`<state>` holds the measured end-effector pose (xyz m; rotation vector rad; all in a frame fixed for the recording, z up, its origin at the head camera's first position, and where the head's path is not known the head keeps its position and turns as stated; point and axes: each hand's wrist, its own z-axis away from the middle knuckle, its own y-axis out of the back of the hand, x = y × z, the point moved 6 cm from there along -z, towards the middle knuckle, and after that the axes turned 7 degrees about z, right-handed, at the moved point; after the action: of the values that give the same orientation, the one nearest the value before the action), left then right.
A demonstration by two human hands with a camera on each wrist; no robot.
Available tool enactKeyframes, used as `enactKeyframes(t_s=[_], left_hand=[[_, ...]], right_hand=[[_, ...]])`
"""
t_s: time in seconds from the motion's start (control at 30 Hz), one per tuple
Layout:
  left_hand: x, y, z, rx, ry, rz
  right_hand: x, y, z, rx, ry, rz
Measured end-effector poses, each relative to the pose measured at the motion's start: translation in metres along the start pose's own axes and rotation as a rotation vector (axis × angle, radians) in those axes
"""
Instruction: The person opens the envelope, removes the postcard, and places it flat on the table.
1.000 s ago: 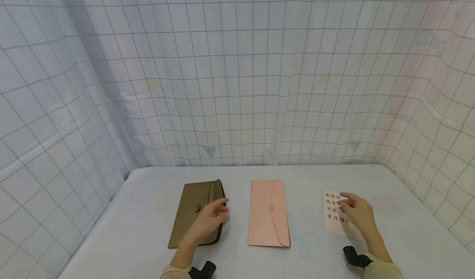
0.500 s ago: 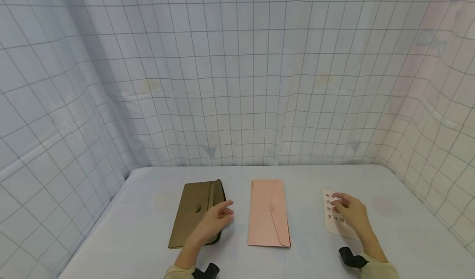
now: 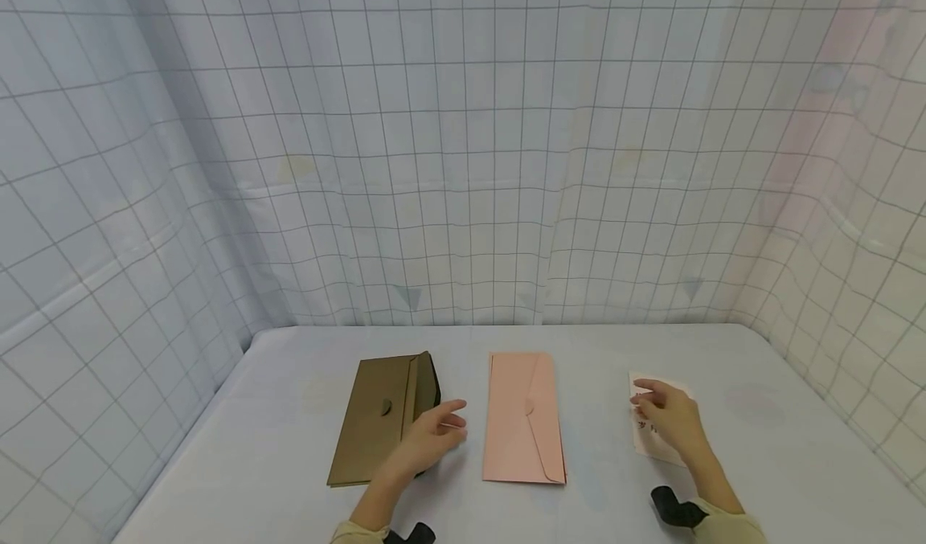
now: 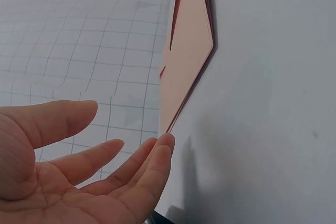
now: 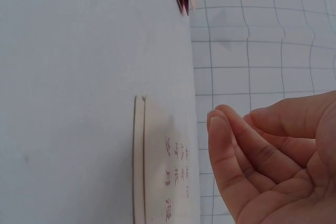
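Observation:
A pink envelope (image 3: pixel 521 431) with a tabbed flap lies in the middle of the table. To its left is an olive-brown envelope (image 3: pixel 372 423) with its right-hand flap raised. My left hand (image 3: pixel 430 435) is over that envelope's right side, fingers loosely spread toward the pink one and holding nothing. At the right lies a pale card (image 3: pixel 654 447) printed with rows of red characters; the right wrist view shows two layered edges on the card (image 5: pixel 157 182). My right hand (image 3: pixel 669 419) hovers above it, fingers bent loosely and nothing between them, hiding most of the print.
A white cloth covers the table (image 3: pixel 600 488). Gridded white curtains (image 3: pixel 463 166) close off the back and both sides. A black wrist mount (image 3: pixel 676 508) sits at my right wrist, and another black mount (image 3: pixel 412 534) at my left.
My left hand has shifted right, off the olive-brown envelope toward the pink one. My right hand has drifted left across the card, covering more of its characters. The envelopes and card stay put.

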<state>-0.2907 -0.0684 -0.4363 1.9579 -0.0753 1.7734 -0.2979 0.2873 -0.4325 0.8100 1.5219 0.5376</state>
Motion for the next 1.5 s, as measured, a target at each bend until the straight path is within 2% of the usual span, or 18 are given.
enactKeyframes(t_s=[0.2, 0.43, 0.67, 0.9, 1.27, 1.5], left_hand=[[-0.001, -0.004, -0.001, -0.006, 0.027, 0.004], [0.0, -0.012, -0.001, -0.032, 0.025, 0.059], [0.001, -0.017, -0.001, -0.04, 0.042, 0.071], [0.0, -0.02, -0.001, -0.043, 0.063, 0.078], [-0.005, -0.025, -0.003, -0.056, 0.094, 0.146], [-0.007, -0.026, -0.004, -0.058, 0.087, 0.17]], right_hand=[[-0.004, -0.005, -0.001, 0.0, 0.019, -0.018], [-0.007, -0.013, -0.002, 0.018, 0.053, 0.013], [-0.009, -0.02, -0.003, 0.009, 0.041, 0.037], [-0.012, -0.026, -0.002, -0.017, 0.048, -0.016], [-0.022, -0.04, 0.001, -0.084, 0.05, -0.115], [-0.027, -0.048, 0.003, -0.156, 0.049, -0.248]])
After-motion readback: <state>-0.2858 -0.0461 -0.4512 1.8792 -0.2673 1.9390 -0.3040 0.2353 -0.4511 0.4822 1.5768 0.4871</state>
